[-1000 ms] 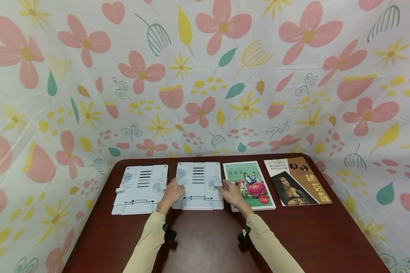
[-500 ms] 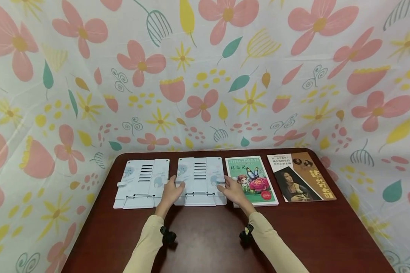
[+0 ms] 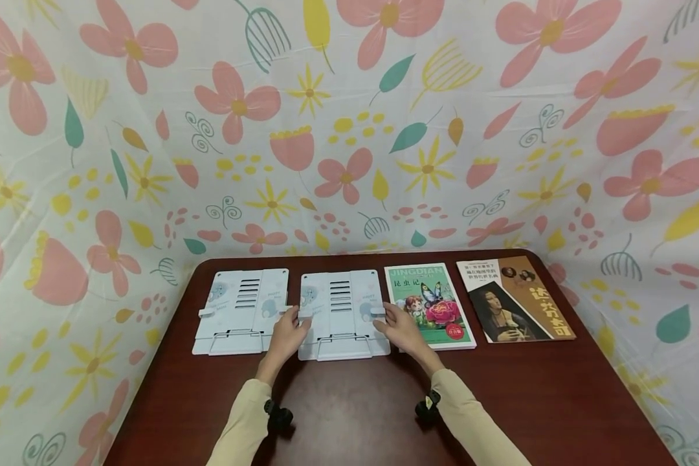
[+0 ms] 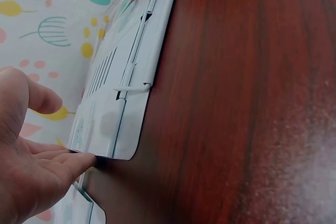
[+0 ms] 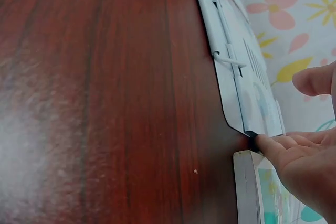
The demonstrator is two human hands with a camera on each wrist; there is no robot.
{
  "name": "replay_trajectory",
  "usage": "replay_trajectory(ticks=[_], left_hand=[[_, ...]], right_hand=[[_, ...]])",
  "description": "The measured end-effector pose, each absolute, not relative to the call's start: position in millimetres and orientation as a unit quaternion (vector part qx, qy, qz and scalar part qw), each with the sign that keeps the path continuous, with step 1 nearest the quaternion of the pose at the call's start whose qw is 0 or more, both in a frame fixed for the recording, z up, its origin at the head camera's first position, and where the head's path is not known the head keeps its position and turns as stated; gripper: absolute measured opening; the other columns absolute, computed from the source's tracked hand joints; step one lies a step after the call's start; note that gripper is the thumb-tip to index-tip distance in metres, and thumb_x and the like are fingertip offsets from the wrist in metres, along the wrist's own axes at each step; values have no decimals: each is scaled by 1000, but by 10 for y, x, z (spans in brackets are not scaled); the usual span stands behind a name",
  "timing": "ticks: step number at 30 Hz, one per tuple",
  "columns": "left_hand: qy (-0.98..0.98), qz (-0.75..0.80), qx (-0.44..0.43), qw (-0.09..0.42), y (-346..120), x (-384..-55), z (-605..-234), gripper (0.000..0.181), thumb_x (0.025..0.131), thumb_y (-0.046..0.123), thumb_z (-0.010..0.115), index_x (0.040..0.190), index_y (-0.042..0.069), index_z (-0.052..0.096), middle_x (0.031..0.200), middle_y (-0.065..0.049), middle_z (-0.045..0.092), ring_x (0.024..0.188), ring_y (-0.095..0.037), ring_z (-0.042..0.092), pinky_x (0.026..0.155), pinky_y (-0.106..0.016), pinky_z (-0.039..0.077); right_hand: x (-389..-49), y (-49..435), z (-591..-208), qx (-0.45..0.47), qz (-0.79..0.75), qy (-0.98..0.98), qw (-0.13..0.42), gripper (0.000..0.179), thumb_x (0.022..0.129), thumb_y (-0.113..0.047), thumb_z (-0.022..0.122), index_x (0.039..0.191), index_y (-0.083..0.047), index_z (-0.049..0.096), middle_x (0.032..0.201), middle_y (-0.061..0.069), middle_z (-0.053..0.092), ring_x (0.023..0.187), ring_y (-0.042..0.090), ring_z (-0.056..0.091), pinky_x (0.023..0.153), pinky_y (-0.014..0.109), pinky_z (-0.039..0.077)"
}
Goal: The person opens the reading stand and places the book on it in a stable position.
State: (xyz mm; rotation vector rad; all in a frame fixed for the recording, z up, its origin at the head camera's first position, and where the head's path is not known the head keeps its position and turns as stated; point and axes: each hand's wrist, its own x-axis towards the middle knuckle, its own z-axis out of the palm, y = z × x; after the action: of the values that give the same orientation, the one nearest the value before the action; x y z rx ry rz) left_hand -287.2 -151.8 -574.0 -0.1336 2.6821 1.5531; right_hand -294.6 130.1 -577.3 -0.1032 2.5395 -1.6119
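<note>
A white folding book stand [image 3: 342, 323], with dark slots and a wire ledge at its near edge, lies folded in the middle of the row. Both hands flank it. My left hand [image 3: 287, 334] has its fingertips against the stand's left edge, and in the left wrist view its thumb is raised apart from the fingers. Against the right edge rest the straight fingers of my right hand [image 3: 404, 329], its thumb lifted off too. A second, matching book stand [image 3: 233, 321] lies to the left, close beside the left hand.
Right of the right hand lies a green book [image 3: 428, 307] with a butterfly and flower cover. Farther right is a brown and white book [image 3: 515, 304] with a portrait. All lie on a dark red wooden table [image 3: 349, 414], before a floral cloth [image 3: 338, 97].
The middle book stand has shifted slightly toward the person, with both hands staying at its side edges. The head view has tilted down a little. The other stand and the books keep their places.
</note>
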Motion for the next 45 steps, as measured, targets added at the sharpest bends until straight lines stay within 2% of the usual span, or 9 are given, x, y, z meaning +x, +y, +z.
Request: replay_trajectory(ticks=[10, 20, 40, 45], left_hand=[[867, 495, -47, 17, -1587, -2794, -5745, 55, 100, 20, 58, 146, -8, 46, 145, -31, 52, 132, -42, 56, 105, -49, 51], [877, 477, -52, 5, -1707, -2800, -5717, 42, 100, 21, 59, 134, -3, 62, 126, -23, 69, 118, -35, 67, 96, -46, 57], [871, 486, -61, 23, -1778, -2601, -5755, 37, 100, 25, 59, 128, 2, 68, 118, -18, 73, 110, -30, 71, 87, -42, 59], [872, 486, -61, 14, -1786, -2525, -5751, 34, 99, 24, 61, 124, 4, 70, 115, -15, 75, 103, -24, 72, 84, -37, 58]], right_hand=[[-2876, 1326, -5802, -45, -544, 835, 65, 61, 97, -13, 64, 148, 12, 41, 152, 33, 43, 139, 44, 46, 111, 49, 43], [-2777, 1379, -5803, -43, -539, 838, 75, 62, 97, -14, 66, 150, 8, 40, 154, 29, 42, 141, 39, 45, 111, 45, 43], [-2446, 1370, -5803, -63, -539, 839, 50, 56, 95, -6, 66, 144, 11, 46, 148, 31, 49, 137, 42, 50, 106, 45, 47], [-2377, 1410, -5806, -62, -544, 835, 57, 55, 97, -8, 65, 145, 9, 46, 150, 30, 48, 138, 41, 49, 107, 45, 46]])
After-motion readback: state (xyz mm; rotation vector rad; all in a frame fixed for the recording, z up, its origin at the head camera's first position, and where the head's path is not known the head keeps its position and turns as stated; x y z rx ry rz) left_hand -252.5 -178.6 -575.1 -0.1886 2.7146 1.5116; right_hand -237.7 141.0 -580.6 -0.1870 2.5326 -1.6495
